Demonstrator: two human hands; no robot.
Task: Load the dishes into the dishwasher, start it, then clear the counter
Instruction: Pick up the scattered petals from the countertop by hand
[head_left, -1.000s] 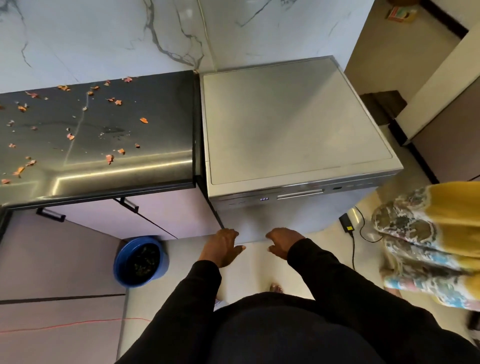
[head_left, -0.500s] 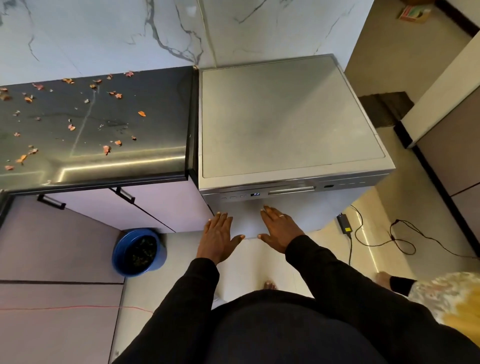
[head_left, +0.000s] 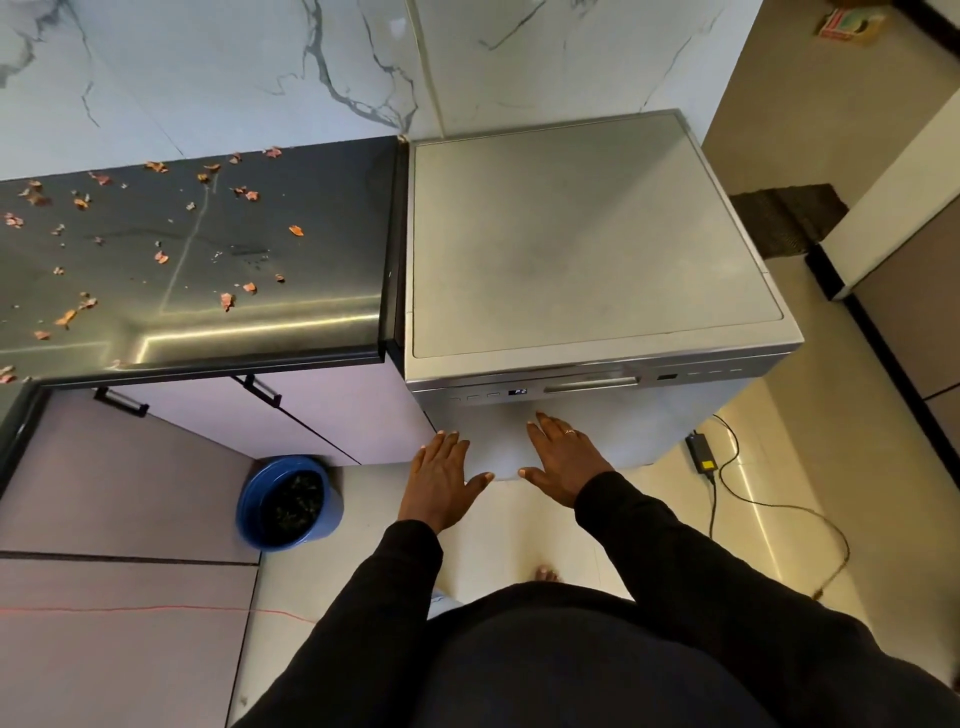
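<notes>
Dishwasher (head_left: 587, 234): a silver, flat-topped unit standing against the marble wall, with its door upright and closed. No dishes are in view.
Left hand (head_left: 441, 483): laid on the dishwasher's door front toward its left edge, below the control strip. The fingers are straight and spread, the palm faces the panel, and it holds nothing.
Right hand (head_left: 563, 457): on the same door front, just right of the left hand, with its fingertips nearer the control strip. The fingers are straight and fanned, one wears a ring, and it grips nothing.
Control strip (head_left: 488, 396): runs along the dishwasher's upper front edge and has a small lit display. The long handle recess (head_left: 589, 385) sits just right of that display.
Step in hand: probably pressing the door home, or about to start the cycle; I cannot tell which.
Door handling: a stiff, smooth panel, likely slippery under flat palms. Open hands are enough to push it, but pulling it would call for fingers hooked in the handle recess.
Counter (head_left: 322, 218): dark and glossy, butting the dishwasher's left side and strewn with orange scraps (head_left: 227, 300).
Scraps handling: they look thin, light and dry, so sweeping should be easier than pinching each one.
Blue bucket (head_left: 249, 512): on the floor left of the dishwasher, below the counter, and a likely place for the scraps.
Power adapter (head_left: 698, 457): on the floor at the dishwasher's right, with its cord trailing where a foot could catch it.
</notes>
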